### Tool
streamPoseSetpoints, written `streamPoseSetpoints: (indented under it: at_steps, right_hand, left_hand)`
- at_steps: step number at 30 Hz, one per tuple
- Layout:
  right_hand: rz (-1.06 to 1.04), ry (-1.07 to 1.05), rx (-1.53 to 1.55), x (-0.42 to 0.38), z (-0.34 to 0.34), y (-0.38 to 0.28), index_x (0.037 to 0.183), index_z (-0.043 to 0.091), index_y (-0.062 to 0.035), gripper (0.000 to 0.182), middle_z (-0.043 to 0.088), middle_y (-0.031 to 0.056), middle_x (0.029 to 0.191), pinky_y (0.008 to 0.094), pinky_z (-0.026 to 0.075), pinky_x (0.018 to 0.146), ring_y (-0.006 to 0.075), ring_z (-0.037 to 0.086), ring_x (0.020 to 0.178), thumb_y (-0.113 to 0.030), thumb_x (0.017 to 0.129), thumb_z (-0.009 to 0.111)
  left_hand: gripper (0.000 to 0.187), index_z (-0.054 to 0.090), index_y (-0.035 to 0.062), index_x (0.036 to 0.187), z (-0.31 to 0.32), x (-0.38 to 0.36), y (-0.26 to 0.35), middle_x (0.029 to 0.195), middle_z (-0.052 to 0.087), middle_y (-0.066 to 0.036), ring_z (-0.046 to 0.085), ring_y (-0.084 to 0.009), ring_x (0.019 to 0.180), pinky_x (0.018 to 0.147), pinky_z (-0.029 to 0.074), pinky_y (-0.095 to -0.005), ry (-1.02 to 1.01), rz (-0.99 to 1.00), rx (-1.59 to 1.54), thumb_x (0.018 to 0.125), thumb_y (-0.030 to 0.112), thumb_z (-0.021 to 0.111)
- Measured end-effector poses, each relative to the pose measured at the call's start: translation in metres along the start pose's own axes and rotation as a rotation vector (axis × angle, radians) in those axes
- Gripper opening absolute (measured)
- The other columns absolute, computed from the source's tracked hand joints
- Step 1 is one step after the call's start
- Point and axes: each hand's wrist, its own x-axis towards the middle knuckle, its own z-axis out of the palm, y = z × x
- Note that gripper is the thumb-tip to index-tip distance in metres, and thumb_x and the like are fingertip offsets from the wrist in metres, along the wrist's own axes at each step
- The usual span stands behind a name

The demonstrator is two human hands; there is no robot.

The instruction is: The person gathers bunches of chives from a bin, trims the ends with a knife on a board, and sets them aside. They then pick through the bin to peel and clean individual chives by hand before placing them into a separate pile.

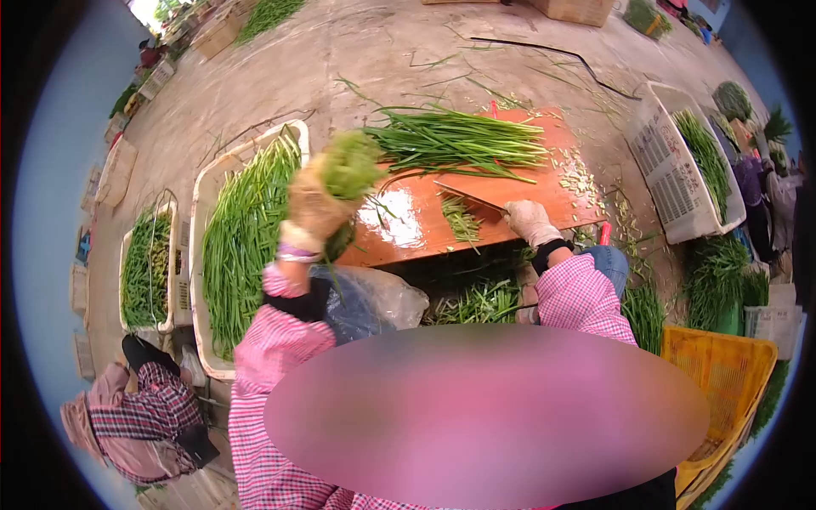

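My left hand [313, 200], in a tan glove, is raised over the left end of the orange board [399, 234]. It is closed around a bunch of garlic chives [350, 166], smeared by motion. My right hand [529, 223], in a pale glove, grips a knife [467, 195] whose blade lies low over the board and points left. Just below the blade lies a small heap of cut stalk ends [461, 223]. A large pile of garlic chives [459, 140] covers the far part of the board, pale stems towards the right.
Left of the board stands a white crate [198, 280] full of chives. Trimmings [480, 303] lie below the board's near edge, beside a clear plastic bag [378, 297]. Another white crate [680, 183] and a yellow crate [722, 357] stand at right. A co-worker [140, 416] sits at lower left.
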Motion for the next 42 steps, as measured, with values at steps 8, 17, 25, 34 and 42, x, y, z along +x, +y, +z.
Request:
streamPoseSetpoints:
  at_steps: [8, 17, 25, 34, 42]
  right_hand:
    - [-0.465, -0.285, -0.087, -0.009, -0.036, -0.016, 0.086, 0.067, -0.0082, 0.024, 0.066, 0.0171, 0.079, 0.0457, 0.052, 0.070, 0.0362, 0.064, 0.078, -0.030, 0.084, 0.058]
    - [-0.268, -0.207, 0.356, -0.028, -0.052, -0.034, 0.092, 0.065, 0.0016, 0.019, 0.059, 0.0097, 0.066, 0.0302, 0.047, 0.060, 0.0121, 0.056, 0.065, -0.016, 0.088, 0.058]
    - [0.029, -0.182, 0.596, -0.029, -0.053, -0.035, 0.091, 0.063, -0.0013, 0.019, 0.048, -0.0046, 0.063, 0.0239, 0.032, 0.045, 0.0056, 0.039, 0.051, -0.019, 0.093, 0.057]
    - [-0.072, -0.099, 0.409, -0.022, -0.032, -0.019, 0.104, 0.064, 0.0023, 0.024, 0.061, -0.0001, 0.077, 0.0269, 0.040, 0.051, 0.0100, 0.049, 0.060, -0.018, 0.094, 0.056]
    - [0.036, -0.026, 0.552, -0.044, -0.043, -0.065, 0.101, 0.063, 0.0035, 0.024, 0.056, -0.0012, 0.070, 0.0265, 0.039, 0.050, 0.0092, 0.047, 0.055, -0.019, 0.093, 0.056]
  left_hand:
    - [0.062, 0.049, 0.0120, 0.134, -0.328, -0.126, -0.049, 0.120, 0.062, -0.005, 0.060, -0.0206, 0.108, 0.092, 0.048, -0.0271, 0.088, 0.080, 1.032, 0.077, -0.009, 0.059]
    - [0.051, 0.054, 0.0055, 0.124, -0.382, -0.294, 0.083, 0.110, 0.065, -0.008, 0.064, -0.0231, 0.097, 0.084, 0.052, -0.0353, -0.064, -0.396, 1.239, 0.077, 0.011, 0.072]
    - [0.035, 0.055, 0.0095, 0.109, -0.184, -0.521, 0.077, 0.096, 0.061, -0.007, 0.059, -0.0253, 0.086, 0.079, 0.047, -0.0403, -0.320, -0.468, 1.035, 0.076, 0.021, 0.056]
    - [0.057, 0.058, 0.0086, 0.115, 0.138, -0.551, 0.014, 0.107, 0.059, -0.009, 0.057, -0.0221, 0.096, 0.083, 0.044, -0.0376, -0.917, -0.894, 0.463, 0.081, 0.054, 0.048]
    - [0.130, 0.026, -0.0003, 0.141, 0.096, -0.535, -0.009, 0.140, 0.037, -0.018, 0.041, -0.0331, 0.125, 0.106, 0.032, -0.0402, -0.965, -0.927, 0.234, 0.046, 0.081, 0.064]
